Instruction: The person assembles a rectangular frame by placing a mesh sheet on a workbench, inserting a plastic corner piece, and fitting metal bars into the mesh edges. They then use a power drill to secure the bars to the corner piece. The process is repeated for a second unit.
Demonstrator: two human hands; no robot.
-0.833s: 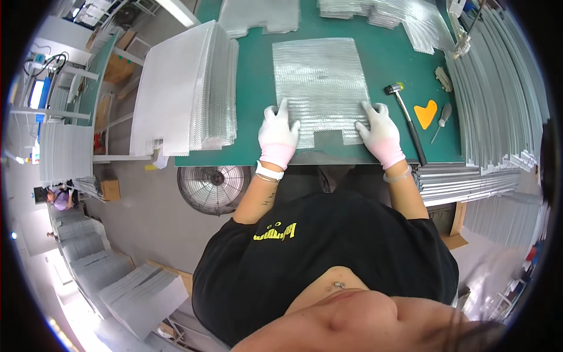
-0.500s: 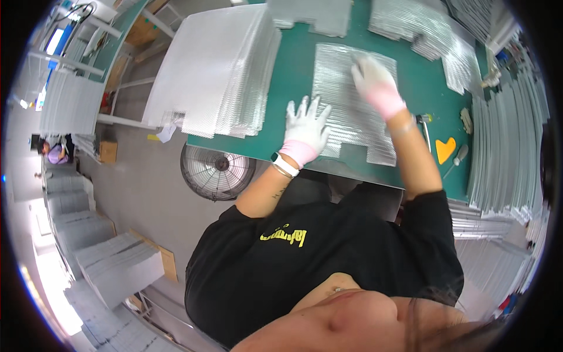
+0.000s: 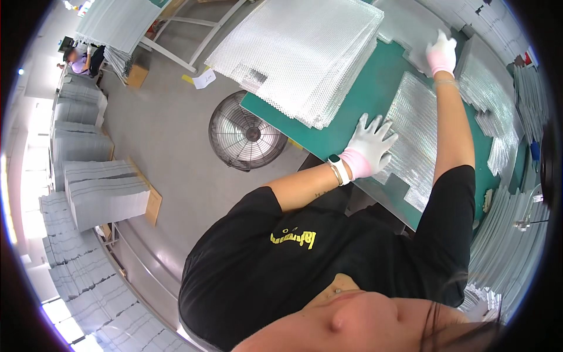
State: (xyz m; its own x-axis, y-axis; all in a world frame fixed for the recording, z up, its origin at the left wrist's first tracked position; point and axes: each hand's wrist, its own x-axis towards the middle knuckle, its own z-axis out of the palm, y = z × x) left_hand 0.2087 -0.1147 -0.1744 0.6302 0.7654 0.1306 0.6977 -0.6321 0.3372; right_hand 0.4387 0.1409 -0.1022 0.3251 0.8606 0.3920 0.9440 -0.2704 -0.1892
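A silvery mesh-like sheet [image 3: 413, 126] with a notched near edge lies on the green table. My left hand [image 3: 370, 145], in a white glove with a pink cuff, rests at this sheet's left edge with fingers spread. My right hand [image 3: 441, 54], gloved alike, is stretched out beyond the sheet's far end. It is at the right edge of another grey sheet [image 3: 410, 26] lying farther back, its fingers partly bent and slightly apart. Whether they touch that sheet I cannot tell. Nothing shows in either hand.
A tall stack of mesh sheets [image 3: 305, 53] overhangs the green table [image 3: 346, 126] at left. More sheets [image 3: 484, 76] lie at right, and upright panels [image 3: 510, 234] stand beyond. On the floor is a round fan [image 3: 252, 134]. A person [image 3: 85, 61] is far left.
My right hand has left the near sheet and moved out to the far sheet. My left hand stays spread at the near sheet's edge. The view has turned.
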